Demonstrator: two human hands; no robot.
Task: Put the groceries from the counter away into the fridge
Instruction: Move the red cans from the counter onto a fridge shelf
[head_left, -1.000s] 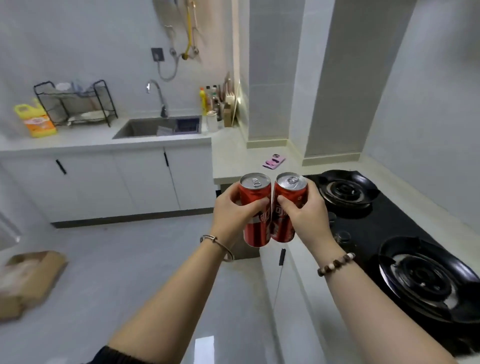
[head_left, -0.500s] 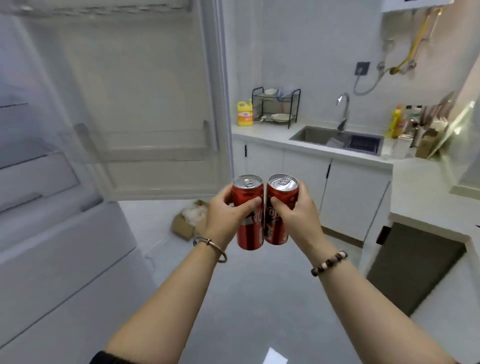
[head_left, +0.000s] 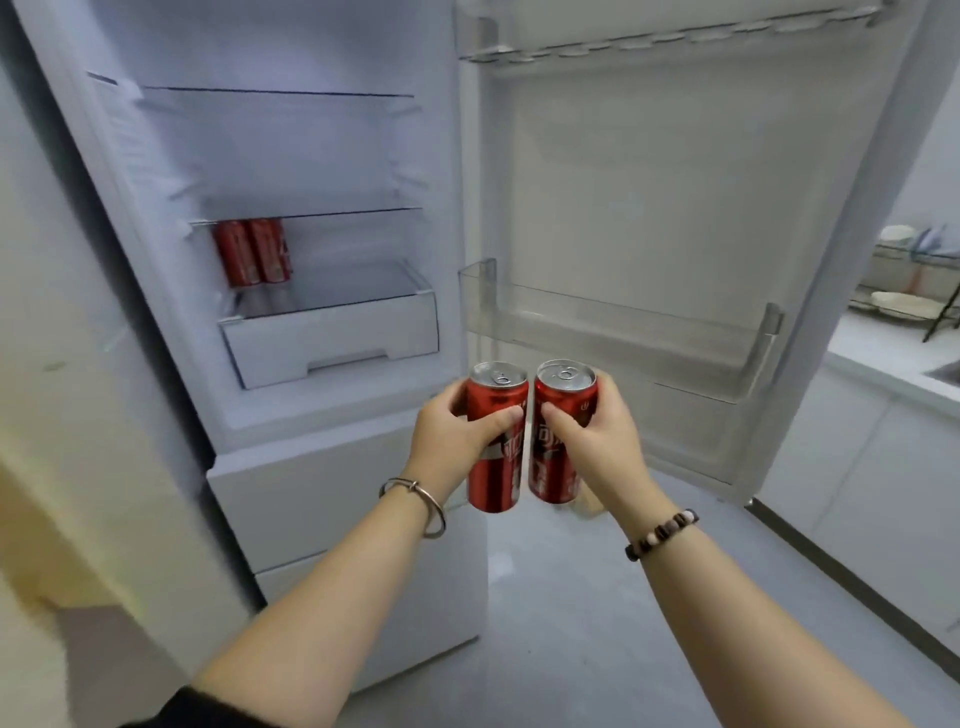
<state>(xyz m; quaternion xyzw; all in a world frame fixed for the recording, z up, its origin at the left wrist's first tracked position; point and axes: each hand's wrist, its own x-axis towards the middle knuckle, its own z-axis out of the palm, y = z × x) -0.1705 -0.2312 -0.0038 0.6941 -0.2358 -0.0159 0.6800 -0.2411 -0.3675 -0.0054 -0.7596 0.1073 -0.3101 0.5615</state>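
My left hand (head_left: 453, 435) grips one red soda can (head_left: 495, 467) and my right hand (head_left: 597, 435) grips a second red soda can (head_left: 555, 467). Both cans stand upright, side by side, in front of the open fridge (head_left: 291, 322). Two more red cans (head_left: 253, 253) stand at the left of the lower glass shelf, above the white drawer (head_left: 332, 340). The upper shelf (head_left: 306, 208) holds nothing.
The fridge door (head_left: 675, 208) stands swung open to the right, with a clear door bin (head_left: 623, 332) at mid height. A closed lower compartment (head_left: 322, 499) sits under the fridge opening. A counter with a dish rack (head_left: 904, 280) lies at far right.
The view has swung left from the stove and sink to face the open fridge. Both hands still hold the two cans together in front of me.
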